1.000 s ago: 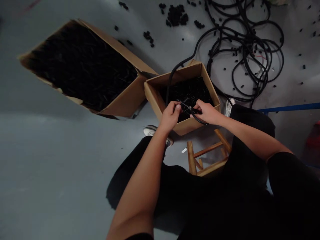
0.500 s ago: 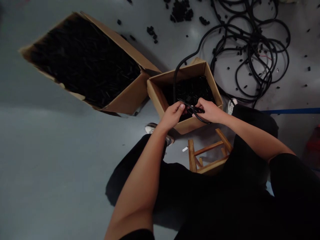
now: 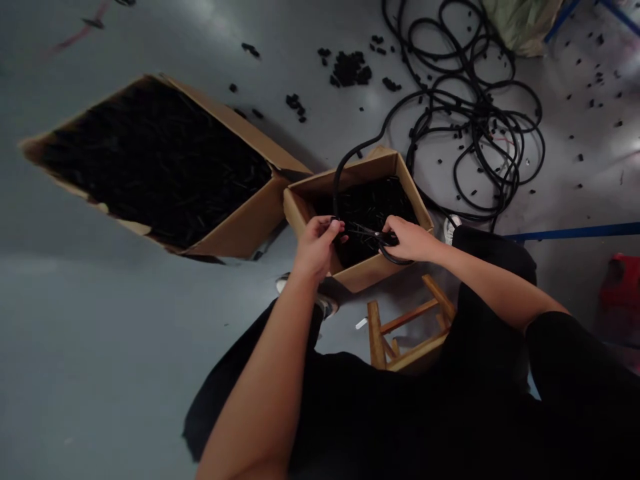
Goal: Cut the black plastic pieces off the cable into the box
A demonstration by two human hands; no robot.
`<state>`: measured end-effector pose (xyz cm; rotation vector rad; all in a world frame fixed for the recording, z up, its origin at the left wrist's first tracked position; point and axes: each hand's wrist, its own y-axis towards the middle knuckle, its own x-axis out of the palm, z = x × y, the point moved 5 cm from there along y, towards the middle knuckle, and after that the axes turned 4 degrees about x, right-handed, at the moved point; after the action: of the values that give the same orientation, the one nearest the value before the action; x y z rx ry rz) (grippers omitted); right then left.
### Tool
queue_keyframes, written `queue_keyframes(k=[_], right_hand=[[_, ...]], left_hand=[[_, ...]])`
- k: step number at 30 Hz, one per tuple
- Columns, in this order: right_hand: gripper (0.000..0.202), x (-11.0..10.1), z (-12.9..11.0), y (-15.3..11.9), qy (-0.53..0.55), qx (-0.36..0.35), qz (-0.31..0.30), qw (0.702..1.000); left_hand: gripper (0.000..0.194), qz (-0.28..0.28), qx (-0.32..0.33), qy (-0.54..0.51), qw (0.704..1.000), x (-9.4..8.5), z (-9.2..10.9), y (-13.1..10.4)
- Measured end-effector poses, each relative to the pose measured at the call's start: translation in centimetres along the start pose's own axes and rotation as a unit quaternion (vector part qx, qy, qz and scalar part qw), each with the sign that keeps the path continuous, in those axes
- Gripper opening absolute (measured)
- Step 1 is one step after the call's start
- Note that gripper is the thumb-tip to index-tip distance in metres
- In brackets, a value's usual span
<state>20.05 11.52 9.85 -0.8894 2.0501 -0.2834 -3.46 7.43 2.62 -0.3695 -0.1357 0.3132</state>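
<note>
My left hand [image 3: 316, 248] pinches the end of a long black hose [image 3: 341, 175] above the near left part of a small cardboard box [image 3: 373, 272]. In my right hand [image 3: 406, 240] is a pair of black-handled scissors [image 3: 378, 235], with the blades pointing left toward the pinched hose. Part of a handle loop hangs below the right fingers. Between the hose end and the blade tips there seems to be a small gap. Many short black pieces [image 3: 370, 205] lie in the box beneath both hands. The fingertips of the left hand partly hide the hose end.
A larger cardboard box [image 3: 235, 227] full of black pieces stands at the left. Coils of the hose lie on the floor at upper right, with scattered black bits [image 3: 351, 69] around. A wooden stool [image 3: 376, 337] sits between my legs. A red object [image 3: 620, 283] is at far right.
The view has shifted, so the boxes and floor appear lower and farther left. My hands are farther apart, and the scissor blades show more clearly between them.
</note>
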Motion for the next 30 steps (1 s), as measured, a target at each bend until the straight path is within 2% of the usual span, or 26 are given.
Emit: queue_keyframes(k=[4,7,11,14,19,25,30], right_hand=[[0.037,0.3,-1.0,-0.6,-0.058,-0.024,-0.020,0.998],[0.038,0.3,-1.6,-0.8,-0.074,-0.017,-0.029,0.997],[0.035,0.2,-1.9,-0.7,-0.063,-0.004,-0.021,0.998],[0.032,0.0,-1.5,-0.3,-0.016,0.032,-0.001,0.999],[0.032,0.2,-0.5,0.5,0.056,0.057,0.004,0.997],[0.044,1.0,0.2,0.7,0.084,0.023,0.020,0.996],[0.039,1.3,0.1,0.6,0.083,0.002,0.010,0.997]], left_hand=[[0.065,-0.050,-0.021,-0.044,0.998,1.6,-0.6,-0.6],[0.066,-0.057,-0.020,-0.043,0.997,2.2,-1.1,-0.8],[0.070,-0.036,-0.001,-0.011,0.999,1.5,-1.8,-0.1],[0.069,-0.019,0.022,0.044,0.999,0.8,-2.2,0.5],[0.068,-0.084,0.055,0.073,0.992,1.8,-2.5,0.5],[0.074,-0.155,0.079,0.115,0.978,2.5,-2.4,-0.2],[0.076,-0.166,0.087,0.162,0.969,2.3,-1.9,-0.5]])
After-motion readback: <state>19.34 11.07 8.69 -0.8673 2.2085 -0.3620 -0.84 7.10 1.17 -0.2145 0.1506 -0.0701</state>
